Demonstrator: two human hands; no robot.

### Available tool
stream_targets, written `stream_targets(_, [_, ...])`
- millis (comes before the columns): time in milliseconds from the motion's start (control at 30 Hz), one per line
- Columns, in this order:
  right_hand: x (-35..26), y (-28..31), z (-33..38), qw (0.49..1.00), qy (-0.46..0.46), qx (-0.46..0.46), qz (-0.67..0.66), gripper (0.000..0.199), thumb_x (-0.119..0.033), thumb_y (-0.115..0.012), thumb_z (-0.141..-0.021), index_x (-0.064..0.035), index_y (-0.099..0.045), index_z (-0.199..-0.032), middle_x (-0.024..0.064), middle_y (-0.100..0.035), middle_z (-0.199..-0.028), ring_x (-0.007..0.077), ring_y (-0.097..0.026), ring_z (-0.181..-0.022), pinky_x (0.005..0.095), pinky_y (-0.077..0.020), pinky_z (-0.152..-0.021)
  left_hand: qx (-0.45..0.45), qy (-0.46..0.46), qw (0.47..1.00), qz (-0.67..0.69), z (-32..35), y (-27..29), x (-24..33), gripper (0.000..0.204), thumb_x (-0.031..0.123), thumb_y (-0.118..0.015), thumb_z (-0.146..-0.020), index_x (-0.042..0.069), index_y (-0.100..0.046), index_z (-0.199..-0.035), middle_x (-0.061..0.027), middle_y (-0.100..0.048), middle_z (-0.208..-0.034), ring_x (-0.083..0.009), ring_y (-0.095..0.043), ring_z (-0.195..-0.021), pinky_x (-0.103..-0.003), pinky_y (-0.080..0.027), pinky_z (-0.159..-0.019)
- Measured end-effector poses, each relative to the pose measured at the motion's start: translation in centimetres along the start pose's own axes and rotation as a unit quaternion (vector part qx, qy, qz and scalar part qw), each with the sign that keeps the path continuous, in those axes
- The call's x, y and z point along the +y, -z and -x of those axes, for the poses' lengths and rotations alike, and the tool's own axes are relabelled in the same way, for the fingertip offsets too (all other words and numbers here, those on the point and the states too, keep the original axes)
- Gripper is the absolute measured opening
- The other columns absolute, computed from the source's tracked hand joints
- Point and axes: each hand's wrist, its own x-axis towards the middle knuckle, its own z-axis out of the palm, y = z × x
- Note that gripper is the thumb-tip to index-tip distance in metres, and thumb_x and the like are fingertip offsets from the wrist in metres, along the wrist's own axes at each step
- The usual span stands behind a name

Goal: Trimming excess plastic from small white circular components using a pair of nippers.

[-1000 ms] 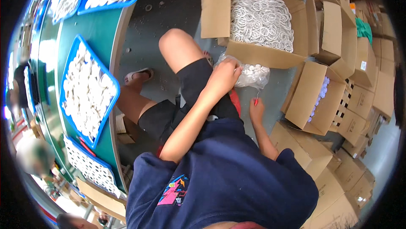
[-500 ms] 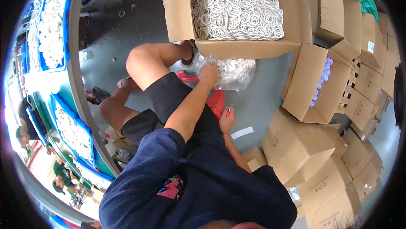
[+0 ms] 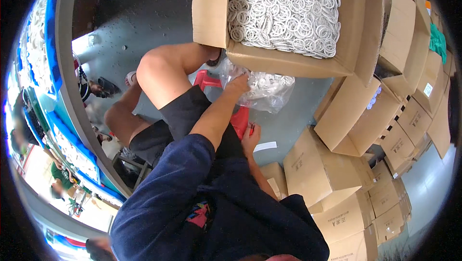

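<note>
My left hand (image 3: 237, 85) grips the gathered near-left edge of a clear plastic bag (image 3: 278, 98), its fingers partly hidden in the folds. Small white plastic parts (image 3: 265, 84) lie inside the bag, which rests on the floor below a large open carton (image 3: 288, 63). White rings (image 3: 284, 13) fill that carton in a thick layer. Lower down, beside my thigh, my right hand (image 3: 250, 140) is closed around a small red object (image 3: 252, 129); its kind is too small to make out. Parts of a red plastic stool (image 3: 239, 120) show under me.
Open and closed cardboard boxes (image 3: 317, 164) crowd the right side. A white paper strip (image 3: 265, 146) lies on the floor near my right hand. At left runs a workbench (image 3: 65, 44) with blue-edged trays of white parts; another person (image 3: 60, 181) is beyond it.
The view has shifted, so the cartons sit lower and the near boxes farther left. My left hand stays at the bag; my right hand still holds the small red object, now closer to my thigh.
</note>
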Motion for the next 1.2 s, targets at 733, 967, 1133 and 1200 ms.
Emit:
stream_targets(733, [-1.4, -0.6, -0.4, 0.998, 0.029, -0.013, -0.050, 0.019, -0.014, -0.055, -0.095, 0.0032, -0.061, -0.101, 0.0212, -0.063, -0.097, 0.0365, -0.062, -0.091, 0.0417, -0.0479, -0.083, 0.052, 0.003, 0.996, -0.077, 2.9, 1.3, -0.4, 0.075, 0.039, -0.075, -0.074, 0.011, -0.047, -0.138, -0.0270, -0.031, -0.148, -0.0516, -0.027, -0.137, -0.066, -0.018, -0.112])
stream_targets(967, [-1.0, -0.4, -0.4, 0.998, 0.025, -0.013, -0.065, 0.021, -0.017, -0.055, -0.095, 0.0021, -0.059, -0.102, 0.0216, -0.058, -0.094, 0.0388, -0.057, -0.089, 0.0444, -0.0456, -0.081, -0.108, 0.006, 0.994, 0.003, 2.3, 3.0, -1.0, 0.090, 0.050, -0.072, -0.075, 0.009, -0.037, -0.148, -0.0259, -0.025, -0.154, -0.0444, -0.019, -0.144, -0.057, -0.008, -0.119])
stream_targets(1133, [-0.8, -0.5, -0.7, 0.997, 0.004, -0.021, -0.067, 0.021, -0.016, -0.055, -0.095, 0.0025, -0.059, -0.103, 0.0210, -0.059, -0.096, 0.0376, -0.058, -0.090, 0.0443, -0.0457, -0.082, -0.003, -0.003, 0.999, -0.040, 1.0, 3.5, -1.1, 0.091, 0.049, -0.072, -0.076, 0.005, -0.036, -0.147, -0.0226, -0.031, -0.154, -0.0392, -0.023, -0.145, -0.052, -0.015, -0.119])
stream_targets(1200, [-0.8, -0.5, -0.4, 0.998, 0.002, -0.026, -0.063, 0.021, -0.016, -0.055, -0.095, 0.0027, -0.059, -0.103, 0.0207, -0.059, -0.096, 0.0371, -0.058, -0.091, 0.0441, -0.0458, -0.082, -0.053, 0.017, 0.997, -0.058, 1.8, 4.6, -0.6, 0.088, 0.047, -0.073, -0.077, 0.004, -0.039, -0.145, -0.0227, -0.037, -0.151, -0.0385, -0.030, -0.143, -0.051, -0.022, -0.118])
